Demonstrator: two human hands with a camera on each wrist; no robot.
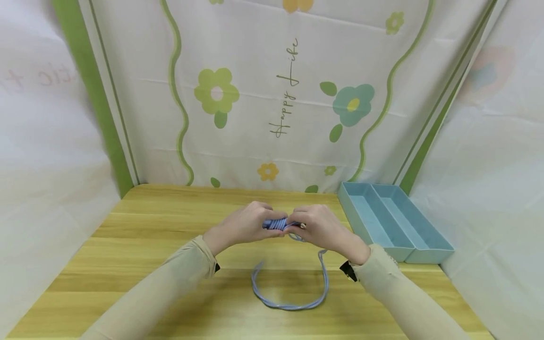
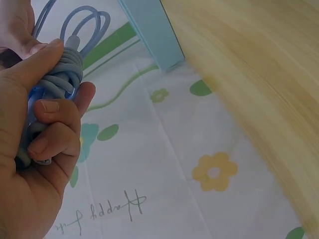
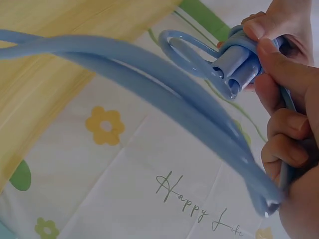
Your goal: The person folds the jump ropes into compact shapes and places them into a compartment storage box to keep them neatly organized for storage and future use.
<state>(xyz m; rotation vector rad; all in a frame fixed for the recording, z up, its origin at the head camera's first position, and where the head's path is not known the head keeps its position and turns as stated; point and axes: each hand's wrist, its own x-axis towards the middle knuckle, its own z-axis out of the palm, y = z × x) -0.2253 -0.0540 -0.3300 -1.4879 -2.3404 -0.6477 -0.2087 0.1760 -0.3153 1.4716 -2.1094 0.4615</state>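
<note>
A blue jump rope [image 1: 277, 224] is held above the table, its cord wound in several turns round the two handles. In the left wrist view, my left hand [image 2: 45, 119] curls its fingers round the wound handles, thumb on the coils [image 2: 65, 72]. From the other side my right hand [image 1: 325, 229] grips the cord, thumb and forefinger at the coils. Two tube-like handle ends [image 3: 239, 67] poke out of the windings in the right wrist view, with a small cord loop [image 3: 187, 55] beside them. A doubled length of cord [image 1: 293, 308] hangs in a wide curve below the hands.
A light blue tray [image 1: 410, 218] with two long compartments stands at the right rear of the wooden table [image 1: 170, 302]. White flowered cloth [image 1: 255, 108] hangs behind the table and along both sides.
</note>
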